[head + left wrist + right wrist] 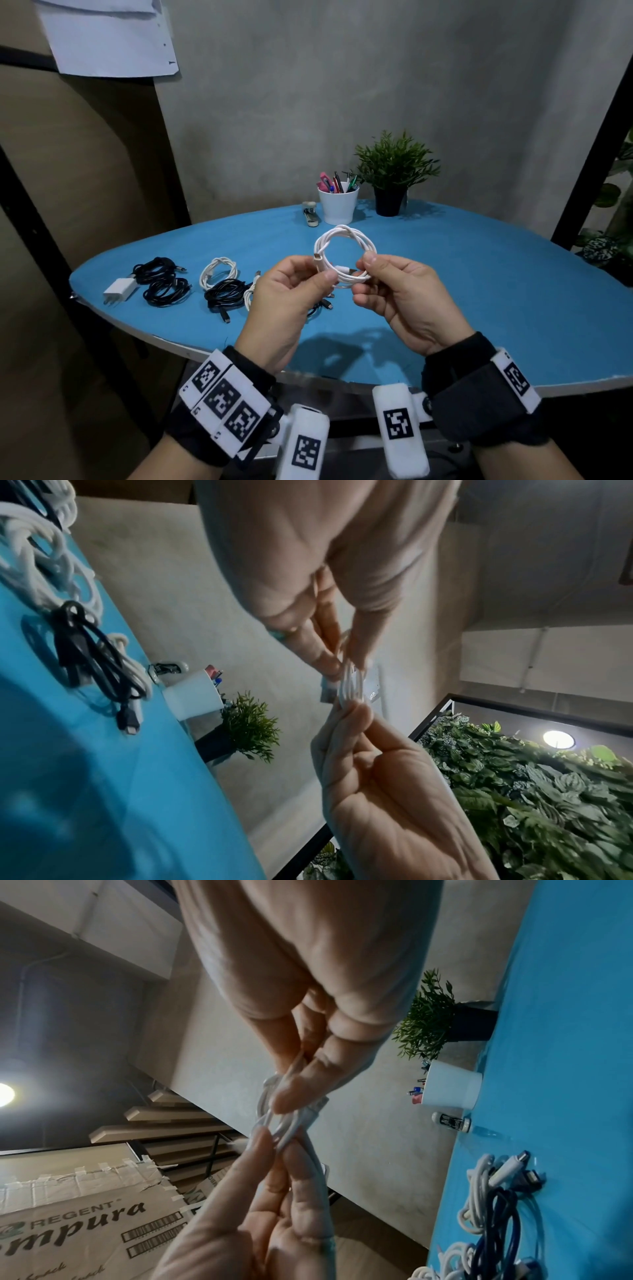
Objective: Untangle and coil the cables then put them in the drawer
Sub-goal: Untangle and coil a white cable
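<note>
A white cable (346, 246) is wound into a small round coil and held up above the blue table (479, 291). My left hand (322, 270) pinches the coil's lower left side, near one plug. My right hand (364, 274) pinches its lower right side between thumb and fingers. In the wrist views the same white cable (349, 685) (284, 1123) shows as a thin bundle squeezed between both hands' fingertips. On the table to the left lie black cable bundles (161, 281), a white coil (219, 270) and a mixed black and white tangle (233, 294). No drawer is in view.
A white charger plug (120, 289) lies at the table's left edge. At the back stand a white pen cup (337, 204), a potted plant (394, 171) and a stapler (310, 214). A black shelf frame (589, 144) rises on the right.
</note>
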The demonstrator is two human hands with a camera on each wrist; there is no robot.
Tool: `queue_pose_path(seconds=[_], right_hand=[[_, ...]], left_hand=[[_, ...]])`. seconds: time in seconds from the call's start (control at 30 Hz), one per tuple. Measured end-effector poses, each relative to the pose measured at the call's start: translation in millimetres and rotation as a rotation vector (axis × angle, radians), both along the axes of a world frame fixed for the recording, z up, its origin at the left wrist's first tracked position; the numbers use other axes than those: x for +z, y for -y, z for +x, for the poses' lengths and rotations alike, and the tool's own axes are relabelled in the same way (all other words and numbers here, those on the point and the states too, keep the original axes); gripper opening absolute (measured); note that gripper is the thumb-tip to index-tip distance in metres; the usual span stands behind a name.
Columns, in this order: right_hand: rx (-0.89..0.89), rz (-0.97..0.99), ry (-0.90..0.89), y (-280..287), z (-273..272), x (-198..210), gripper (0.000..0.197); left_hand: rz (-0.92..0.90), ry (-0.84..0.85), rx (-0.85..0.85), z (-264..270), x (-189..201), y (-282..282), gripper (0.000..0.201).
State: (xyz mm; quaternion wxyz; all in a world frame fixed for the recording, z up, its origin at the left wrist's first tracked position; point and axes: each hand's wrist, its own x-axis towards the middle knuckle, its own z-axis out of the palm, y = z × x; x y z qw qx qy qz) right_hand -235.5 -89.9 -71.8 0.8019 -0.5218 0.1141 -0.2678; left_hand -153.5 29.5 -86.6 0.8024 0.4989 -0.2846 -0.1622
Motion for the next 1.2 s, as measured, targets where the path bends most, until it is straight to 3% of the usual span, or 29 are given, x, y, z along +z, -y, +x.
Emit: queue_pose_path(seconds=[0.13,0.43,0.63,0.83,1.03,1.2], right_hand=[[0.024,-0.017,-0.002,-3,0,-1,0.018],[0.028,-0.044,-0.019,-6,3,-2,0.012],[0.054,-0.078,-0.019,-5,3,-2,0.014],[0.027,-0.085,-0.036,-4,3,-4,0.013],[0.023,-0.091,-0.045,-3,3,-8,0.015],[0.056,-0.137,-0.035,-6,4,-7,0.01]], left_hand=[[-0.063,-0.1,-0.008,-2,0,5,0.008],[-0.107,-0.131,-0.013,0,-3,8,0.008],[-0.076,-0.198,-0.165,4,-4,4,0.015],[0.055,-0.106,-0.271,3,-5,-1,0.007],[0.271,0.281,-0.107,0,1,-2,0.008],[0.306,0.097,-0.074,6,0,2,0.01]])
